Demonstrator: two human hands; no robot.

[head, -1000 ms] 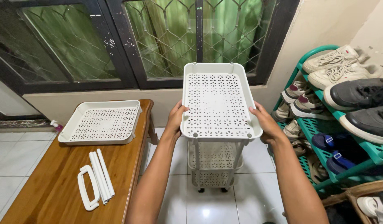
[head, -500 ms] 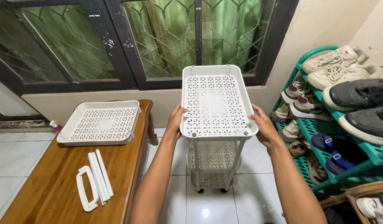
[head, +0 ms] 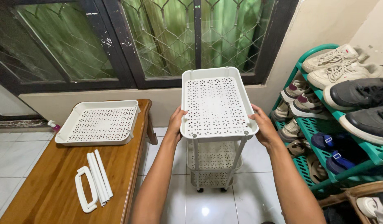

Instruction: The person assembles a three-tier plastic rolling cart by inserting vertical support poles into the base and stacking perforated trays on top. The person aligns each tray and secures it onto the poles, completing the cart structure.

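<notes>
Head view looks down on two bare arms reaching to a white perforated tray (head: 216,105) — it sits on top of a white wheeled rack (head: 214,166) that stands on the tiled floor (head: 208,209) below the window. Left hand (head: 176,122) clasps the tray's left rim, fingers curled around the edge; right hand (head: 264,129) grips the right rim the same way. Well apart, on the wooden desk (head: 46,195) at left, lies a second perforated tray (head: 99,122), with a bundle of white tubes (head: 100,176) and a white handle (head: 84,195) nearer the camera — the handle just beside the tubes. A green shoe rack (head: 340,124) holding shoes stands at right.
</notes>
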